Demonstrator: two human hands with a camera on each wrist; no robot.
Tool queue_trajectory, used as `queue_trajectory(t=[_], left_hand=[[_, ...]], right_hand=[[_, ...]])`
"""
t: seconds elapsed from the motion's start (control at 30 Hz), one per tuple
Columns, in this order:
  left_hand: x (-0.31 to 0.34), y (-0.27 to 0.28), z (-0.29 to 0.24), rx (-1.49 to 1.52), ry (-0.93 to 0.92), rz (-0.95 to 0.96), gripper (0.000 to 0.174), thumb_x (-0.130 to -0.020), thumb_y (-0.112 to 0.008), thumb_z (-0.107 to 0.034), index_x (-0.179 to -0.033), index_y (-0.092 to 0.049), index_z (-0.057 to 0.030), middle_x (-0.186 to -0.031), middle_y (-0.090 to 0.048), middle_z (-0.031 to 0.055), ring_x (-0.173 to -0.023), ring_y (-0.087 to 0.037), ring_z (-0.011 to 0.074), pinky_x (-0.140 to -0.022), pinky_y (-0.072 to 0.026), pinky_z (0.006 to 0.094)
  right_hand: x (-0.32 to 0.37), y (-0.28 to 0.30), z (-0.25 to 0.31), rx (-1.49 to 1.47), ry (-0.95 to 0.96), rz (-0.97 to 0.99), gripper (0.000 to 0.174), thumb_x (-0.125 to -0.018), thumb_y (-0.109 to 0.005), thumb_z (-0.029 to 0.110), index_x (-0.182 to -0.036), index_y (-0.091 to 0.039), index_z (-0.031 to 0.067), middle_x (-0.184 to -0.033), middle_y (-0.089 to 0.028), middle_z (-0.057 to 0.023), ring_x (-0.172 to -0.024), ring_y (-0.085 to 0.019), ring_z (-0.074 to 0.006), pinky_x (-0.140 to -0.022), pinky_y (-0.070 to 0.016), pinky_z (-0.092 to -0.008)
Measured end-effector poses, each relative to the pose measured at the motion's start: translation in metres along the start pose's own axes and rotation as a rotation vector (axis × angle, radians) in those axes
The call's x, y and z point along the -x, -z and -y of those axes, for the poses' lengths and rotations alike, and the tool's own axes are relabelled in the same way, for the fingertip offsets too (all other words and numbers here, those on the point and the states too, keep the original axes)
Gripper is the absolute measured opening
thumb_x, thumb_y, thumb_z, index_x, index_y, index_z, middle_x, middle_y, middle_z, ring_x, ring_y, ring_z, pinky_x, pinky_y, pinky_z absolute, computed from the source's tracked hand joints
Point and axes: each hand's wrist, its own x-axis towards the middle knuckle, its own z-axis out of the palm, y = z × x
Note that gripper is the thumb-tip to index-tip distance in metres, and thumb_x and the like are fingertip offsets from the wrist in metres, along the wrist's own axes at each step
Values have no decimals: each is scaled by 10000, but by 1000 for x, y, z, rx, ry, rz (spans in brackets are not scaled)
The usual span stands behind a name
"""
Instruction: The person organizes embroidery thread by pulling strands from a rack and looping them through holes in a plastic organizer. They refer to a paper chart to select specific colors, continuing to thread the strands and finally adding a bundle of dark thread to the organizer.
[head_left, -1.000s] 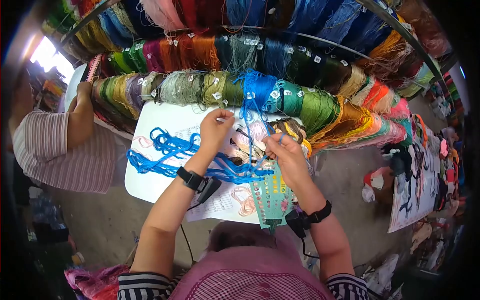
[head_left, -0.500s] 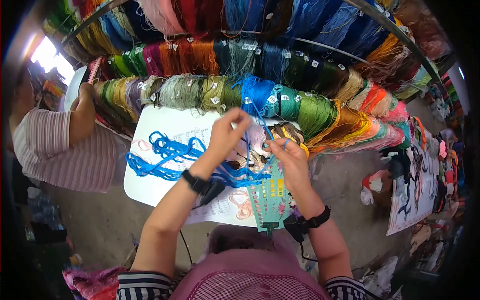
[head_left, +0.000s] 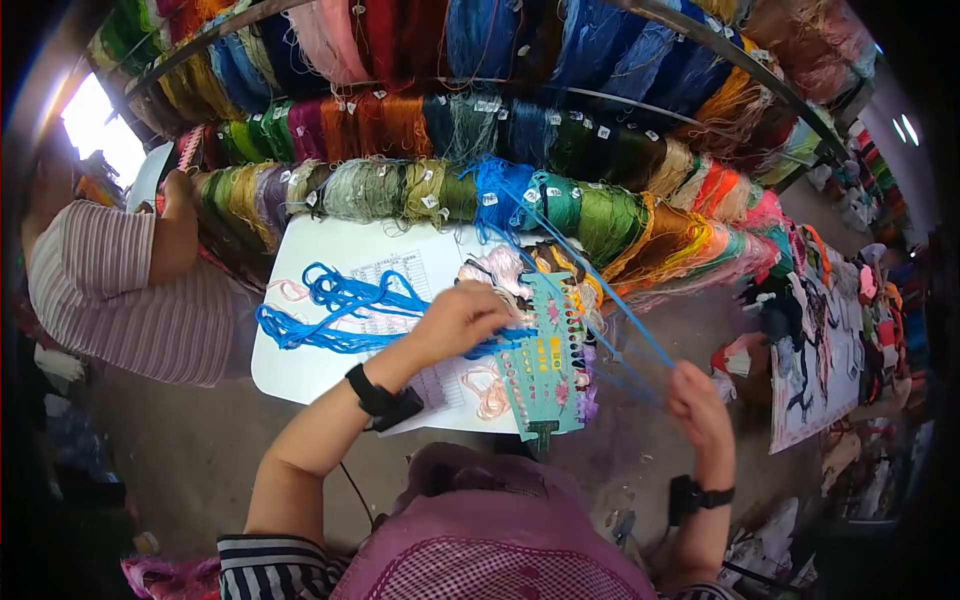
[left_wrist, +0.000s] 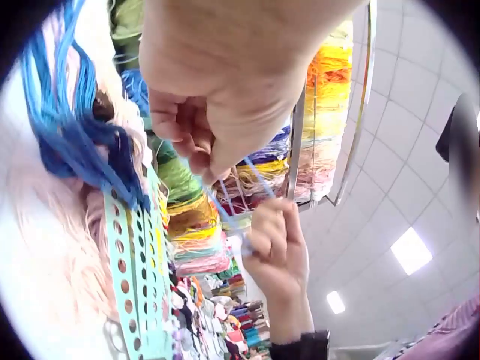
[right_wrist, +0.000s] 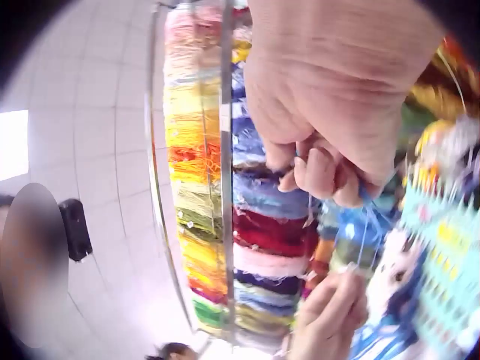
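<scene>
My right hand [head_left: 700, 410] is drawn out to the right of the table with curled fingers gripping blue thread [head_left: 628, 312]. Taut strands run from it back toward the blue hank [head_left: 500, 195] on the rack. My left hand [head_left: 465, 320] is over the table, fingers curled, pinching blue thread; in the left wrist view, pale blue strands [left_wrist: 259, 178] stretch between both hands. Beneath and left of that hand, a loose bundle of blue thread [head_left: 345, 290] lies on the white table. Beside it is a green perforated thread card [head_left: 540, 385] with coloured threads in its holes.
Racks of coloured hanks [head_left: 360, 190] with paper tags rise behind the white table [head_left: 275, 365]. Printed sheets [head_left: 425, 260] and pale pink thread [head_left: 487, 392] lie on it. Another person in a striped top [head_left: 125, 290] stands at left; a second board [head_left: 815, 370] is at right.
My right hand has swung right and down past the table edge, drawing the blue thread out long. My left hand has come down from near the rack to over the thread card.
</scene>
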Motion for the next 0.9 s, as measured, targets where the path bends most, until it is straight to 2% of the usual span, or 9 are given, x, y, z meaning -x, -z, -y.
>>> queue_trajectory(t=[0.13, 0.23, 0.27, 0.33, 0.4, 0.5, 0.67, 0.7, 0.9], left_hand=[[-5, 29, 31, -84, 211, -61, 129, -828, -652, -152, -897, -690, -49, -834, -651, 110, -767, -611, 267, -689, -488, 357], [-7, 44, 42, -192, 282, -296, 149, -836, -637, -143, -928, -692, -40, -846, -663, 106, -716, -619, 236, -655, -495, 326], [-7, 44, 40, -219, 320, -358, 153, -838, -633, -134, -941, -691, -36, -857, -673, 96, -700, -620, 213, -651, -495, 314], [-3, 39, 30, 11, 404, -305, 168, -860, -619, -132, -966, -684, -17, -871, -686, 67, -694, -613, 148, -653, -490, 285], [6, 15, 3, 507, 473, -223, 209, -927, -577, -170, -1033, -662, -12, -857, -671, 20, -662, -573, 74, -606, -461, 217], [16, -13, -32, 610, 690, -69, 241, -936, -585, -226, -1059, -664, -34, -876, -656, 3, -656, -564, 43, -548, -428, 187], [29, -53, -41, 928, 923, -53, 300, -946, -558, -177, -1181, -588, 8, -902, -671, 62, -612, -627, 82, -479, -476, 187], [29, -60, -40, 1014, 994, -103, 334, -948, -545, -141, -1233, -535, 34, -925, -680, 98, -590, -641, 102, -462, -492, 185], [14, -63, -55, 1213, 1070, -244, 318, -940, -555, -123, -1201, -543, 60, -922, -693, 123, -552, -625, 89, -421, -459, 166]], right_hand=[[104, 140, -27, 68, -130, -384, 253, -921, -606, 226, -734, -447, 165, -569, -313, 102, -461, -284, -12, -430, -234, -198], [220, 354, -122, 997, 107, -1042, 222, -778, -688, 161, -655, -562, 27, -588, -514, -17, -520, -470, -156, -515, -398, -328], [246, 338, -100, 1200, -242, -1225, 230, -761, -688, 167, -677, -560, -4, -614, -512, -51, -593, -468, -135, -575, -420, -326], [257, 305, -78, 1358, -34, -1295, 178, -805, -643, 156, -719, -585, 11, -694, -571, -48, -654, -495, -127, -631, -425, -298], [206, 250, -61, 848, 471, -1208, 159, -862, -589, 150, -765, -595, 25, -773, -592, -36, -694, -518, -144, -671, -423, -287], [104, 166, -55, 841, 420, -1151, 171, -892, -621, 173, -936, -642, 9, -804, -581, -33, -748, -532, -136, -709, -445, -282], [-27, -13, -69, 1099, 742, -556, 206, -869, -584, 41, -1072, -617, 61, -985, -616, -118, -859, -614, -269, -773, -481, -331], [-37, -54, -58, 874, 566, -450, 172, -900, -600, 102, -1054, -599, 26, -916, -674, -57, -751, -615, -150, -678, -486, -278], [-91, -123, -70, 385, 301, -168, 114, -862, -615, 102, -958, -645, 50, -807, -628, -69, -638, -625, -205, -614, -490, -319]])
